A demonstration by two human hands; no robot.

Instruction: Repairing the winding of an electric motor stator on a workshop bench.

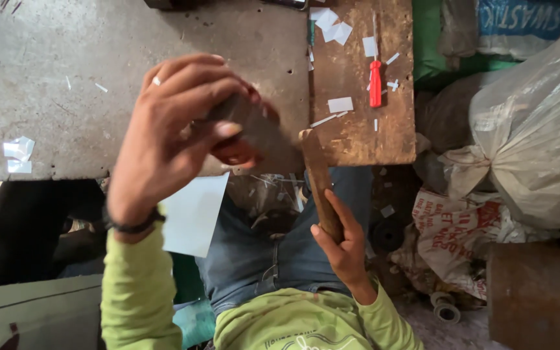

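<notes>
My left hand (170, 129) is closed around a dark, blurred object (254, 126) with a reddish part beneath, held at the front edge of the grey metal worktop (66, 71). My right hand (343, 240) grips the wooden handle of a hammer (319, 178); the handle rises to the edge of a worn wooden board (358, 139). The hammer's head is hidden in the blur next to the dark object. A white paper sheet (192, 214) hangs below the worktop over my lap.
A red-handled screwdriver (375, 81) and several white paper scraps (332, 29) lie on the wooden board. More scraps (17, 152) sit at the worktop's left. Large white sacks (539, 136) and a printed bag (461, 240) crowd the right; a rusty block (539, 291) stands lower right.
</notes>
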